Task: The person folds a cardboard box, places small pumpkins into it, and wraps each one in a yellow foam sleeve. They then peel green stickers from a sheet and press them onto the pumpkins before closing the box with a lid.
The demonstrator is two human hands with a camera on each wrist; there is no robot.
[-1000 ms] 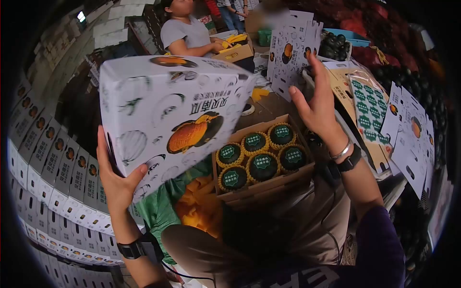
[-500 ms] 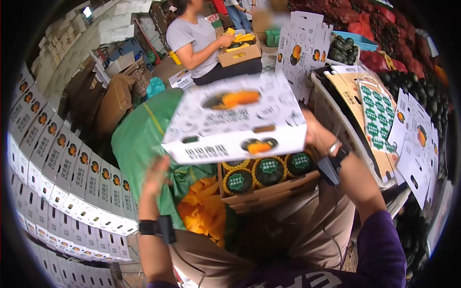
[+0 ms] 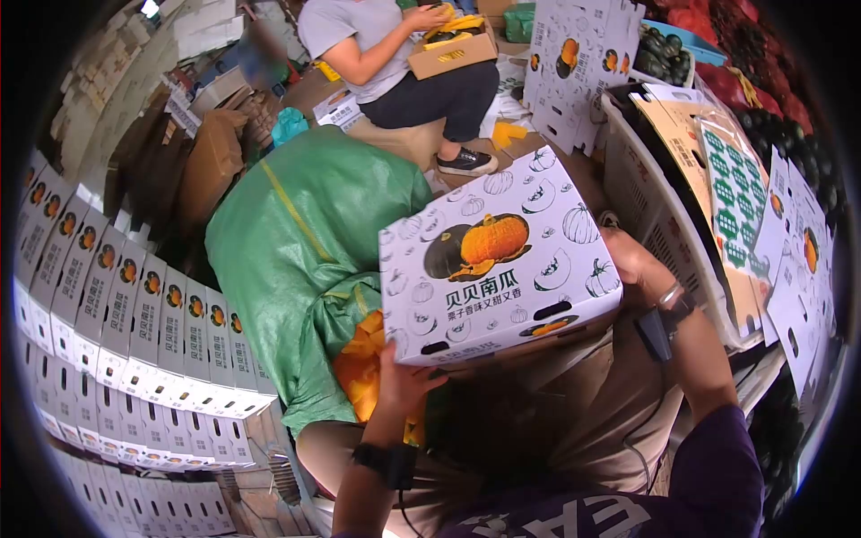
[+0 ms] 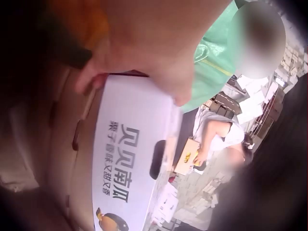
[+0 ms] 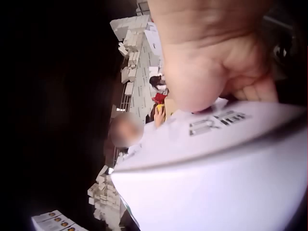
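A white printed box lid [image 3: 502, 260] sits tilted over a brown carton, a strip of which shows along the lid's front edge; the carton's contents are hidden. My left hand [image 3: 404, 386] holds the near left corner, thumb against the left side and fingers at the front. The left wrist view shows this hand [image 4: 144, 48] beside the lid's printed side [image 4: 125, 159] and the slotted brown carton [image 4: 65, 139]. At the right side, my right hand [image 3: 632, 260] grips the lid. In the right wrist view the hand [image 5: 216, 72] bends against the lid [image 5: 211, 130], its fingertips partly hidden.
A green sack [image 3: 305, 233] and orange padding [image 3: 359, 368] lie left of the lid. Stacked white boxes [image 3: 134, 305] stand far left. On the right is a crate [image 3: 655, 215] with cardboard and sticker sheets [image 3: 731, 197]. A seated person [image 3: 359, 54] holds a carton [image 3: 453, 56].
The lid has swung round from the left and come down over the carton, covering its dark green round produce. My left hand has moved to the lid's near corner, my right to its side.
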